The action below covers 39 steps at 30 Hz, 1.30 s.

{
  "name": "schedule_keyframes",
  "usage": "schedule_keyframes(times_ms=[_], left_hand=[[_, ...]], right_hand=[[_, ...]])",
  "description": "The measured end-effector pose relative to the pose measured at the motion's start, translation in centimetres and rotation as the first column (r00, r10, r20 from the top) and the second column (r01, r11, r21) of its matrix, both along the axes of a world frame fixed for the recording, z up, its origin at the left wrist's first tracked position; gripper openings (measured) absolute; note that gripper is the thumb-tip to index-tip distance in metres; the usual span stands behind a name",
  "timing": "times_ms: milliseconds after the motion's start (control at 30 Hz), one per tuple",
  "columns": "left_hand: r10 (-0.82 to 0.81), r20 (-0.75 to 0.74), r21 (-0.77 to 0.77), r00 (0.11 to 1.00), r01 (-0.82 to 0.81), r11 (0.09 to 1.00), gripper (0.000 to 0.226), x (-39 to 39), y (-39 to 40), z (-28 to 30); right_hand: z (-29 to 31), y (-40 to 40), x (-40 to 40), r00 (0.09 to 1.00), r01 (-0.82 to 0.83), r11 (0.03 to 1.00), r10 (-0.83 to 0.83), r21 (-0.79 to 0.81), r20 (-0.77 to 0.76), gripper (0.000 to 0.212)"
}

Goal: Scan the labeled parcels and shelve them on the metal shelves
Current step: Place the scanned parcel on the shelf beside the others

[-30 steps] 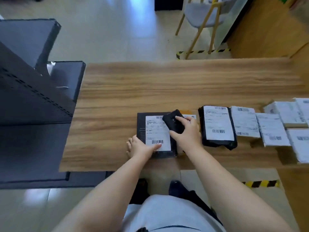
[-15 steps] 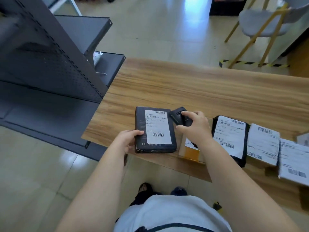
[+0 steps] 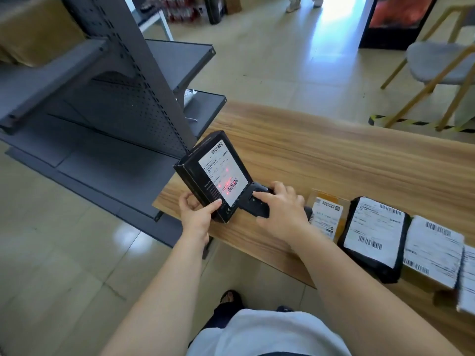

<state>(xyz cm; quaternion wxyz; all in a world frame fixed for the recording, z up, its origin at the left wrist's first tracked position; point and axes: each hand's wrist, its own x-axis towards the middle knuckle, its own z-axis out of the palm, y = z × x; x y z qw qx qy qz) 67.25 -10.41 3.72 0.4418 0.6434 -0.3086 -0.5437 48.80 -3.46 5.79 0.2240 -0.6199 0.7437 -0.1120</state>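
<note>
- At the near left corner of the wooden table point(image 3: 334, 160), my left hand point(image 3: 196, 214) grips the black box parcel point(image 3: 205, 176) by its near bottom edge, thumb across the front face and fingers curled behind.
- I hold the box tilted up off the tabletop, its white shipping label point(image 3: 223, 173) facing me, with red scanner dots glowing on the label around the lower barcode.
- My right hand point(image 3: 280, 211) is curled around the black handheld scanner point(image 3: 254, 204), forefinger lying along its top; the scanner sits just right of the box, touching or nearly touching its lower corner.
- Right of my right hand, a row of parcels lies flat on the table: a small orange-edged box point(image 3: 327, 214), then a black poly mailer point(image 3: 375, 235) with a white label, then white labelled packets point(image 3: 434, 250) running to the right edge.
- Left of the table and beyond the box stand the grey metal shelves point(image 3: 108, 129) with a perforated back panel.
- Far right on the tiled floor stands a grey chair point(image 3: 437, 62) with yellow legs.
</note>
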Motion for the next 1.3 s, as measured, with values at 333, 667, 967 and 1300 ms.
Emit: schedule_keyframes(times_ms=[333, 667, 967, 1300], left_hand=[[0.101, -0.029, -0.018, 0.994, -0.102, 0.995, 0.07, 2.3, -0.2, 0.3], [0.271, -0.082, -0.021, 0.959, -0.274, 0.961, 0.069, 9.7, -1.4, -1.1], [0.42, -0.246, 0.174, 0.874, -0.386, 0.906, 0.067, 22.1, -2.8, -0.4], [0.603, -0.454, 0.41, 0.656, -0.447, 0.795, 0.037, 46.4, -3.4, 2.1]], right_hand=[[0.1, -1.0, 0.9, 0.996, -0.029, 0.999, 0.026, 0.029, 0.084, 0.061], [0.7, -4.0, 6.4, 0.985, -0.149, 0.985, 0.14, 0.09, 0.097, 0.06], [1.4, -8.9, 19.9, 0.97, -0.203, 0.979, 0.206, -0.035, 0.13, 0.062], [2.1, -17.9, 46.2, 0.918, -0.269, 0.952, 0.299, -0.147, 0.262, 0.062]])
